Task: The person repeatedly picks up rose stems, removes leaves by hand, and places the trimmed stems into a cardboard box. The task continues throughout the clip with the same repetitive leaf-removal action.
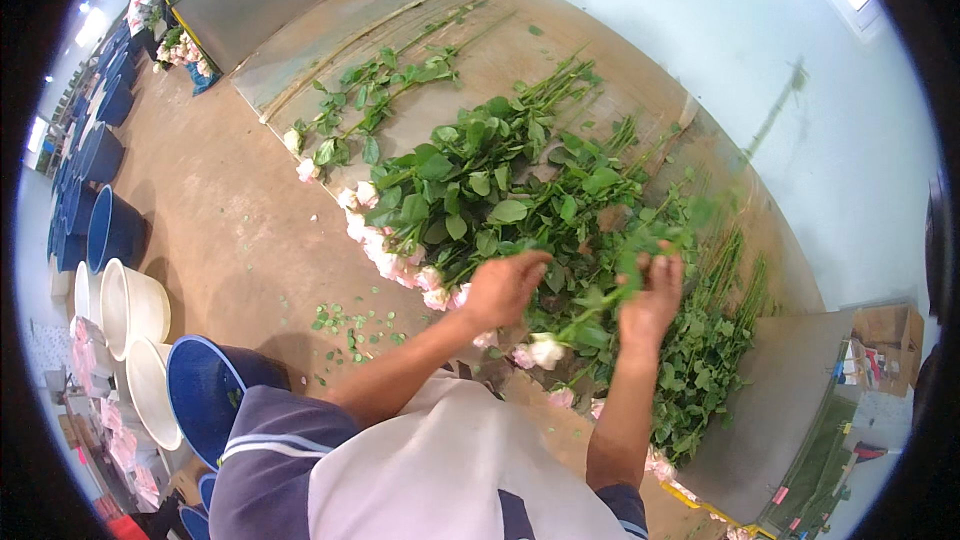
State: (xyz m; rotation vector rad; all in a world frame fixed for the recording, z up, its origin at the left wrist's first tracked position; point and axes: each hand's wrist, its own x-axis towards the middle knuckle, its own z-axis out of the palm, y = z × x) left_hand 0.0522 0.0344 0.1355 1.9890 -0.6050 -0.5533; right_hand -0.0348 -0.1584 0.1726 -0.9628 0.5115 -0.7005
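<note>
My right hand (652, 302) is closed around the stem of a single rose. Its pale bloom (546, 351) points down toward my body, while the leafy stem runs up and right, blurred by motion, past the table's far edge. My left hand (508, 288) hovers left of that stem, its fingers curled together; whatever they may hold is hidden. Beneath both hands lies a large heap of leafy roses (475, 175), their pink-white blooms (395, 265) lined along the table's near edge.
A grey upright panel (765, 410) bounds the table (400, 25) on the right; another panel (255, 0) stands far left. Blue tubs (215, 390) and white tubs (135, 310) line the left side. Cut leaves (355, 330) litter the floor. Another person (142, 15) stands far off.
</note>
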